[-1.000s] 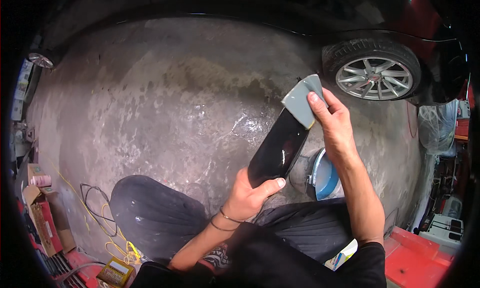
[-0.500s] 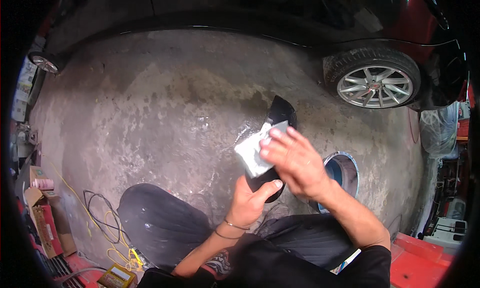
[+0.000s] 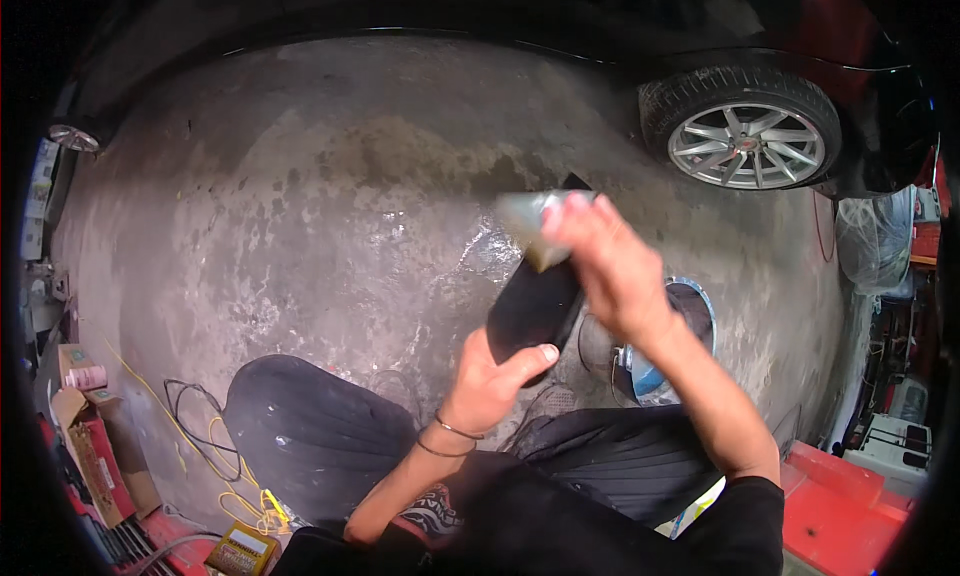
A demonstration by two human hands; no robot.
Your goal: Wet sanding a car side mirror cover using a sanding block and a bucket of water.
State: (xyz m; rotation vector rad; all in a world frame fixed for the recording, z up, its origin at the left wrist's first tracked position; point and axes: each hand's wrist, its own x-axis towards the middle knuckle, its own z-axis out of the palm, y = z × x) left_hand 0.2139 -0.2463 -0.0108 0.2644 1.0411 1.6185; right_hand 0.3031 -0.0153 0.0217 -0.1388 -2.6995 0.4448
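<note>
My left hand (image 3: 492, 374) grips the lower end of a long black car part (image 3: 533, 301), holding it up over my knees. My right hand (image 3: 608, 261), blurred by motion, presses a grey piece of sanding paper (image 3: 530, 226) against the part's upper end. The part's top tip (image 3: 575, 183) shows just above my fingers. My knees in dark trousers (image 3: 320, 431) fill the lower middle of the view.
A wet, stained concrete floor (image 3: 300, 206) spreads ahead. A dark car with a silver alloy wheel (image 3: 748, 141) stands at the back right. A blue-rimmed bucket (image 3: 690, 306) sits by my right knee. Cables and a yellow meter (image 3: 240, 548) lie lower left, cardboard boxes (image 3: 85, 436) at the left.
My right hand with the sanding paper slid down the black part, then back up to its upper end. My left hand kept its hold on the lower end.
</note>
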